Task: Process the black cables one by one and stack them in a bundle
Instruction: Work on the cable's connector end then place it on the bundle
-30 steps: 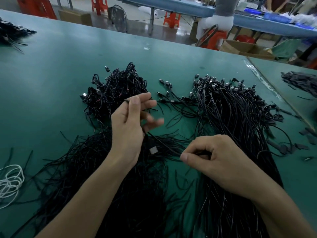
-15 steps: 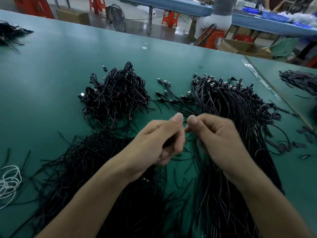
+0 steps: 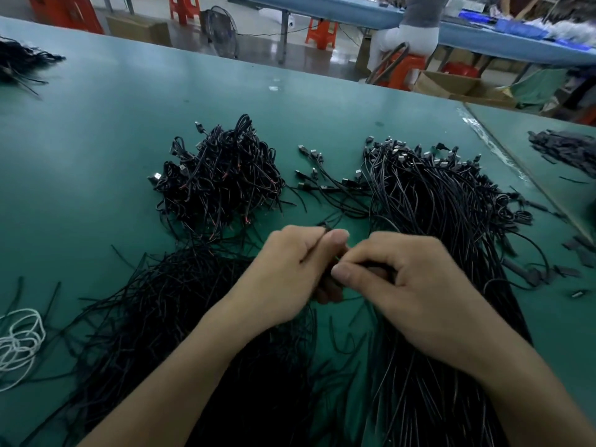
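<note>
Left hand (image 3: 290, 272) and right hand (image 3: 416, 295) meet over the desk (image 3: 96, 140) — each grip curled tight, pinching one black cable (image 3: 325, 226) between them — the coiled bundle (image 3: 222, 179) lies just beyond, to the left.

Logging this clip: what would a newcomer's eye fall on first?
The left hand and right hand meet at the centre of the green table, their fingers pinching a black cable between them. Black cables surround them: a tangled heap beyond the left hand, a long bundle with plugs at its far end on the right. A white cord coil lies at the left edge.
</note>
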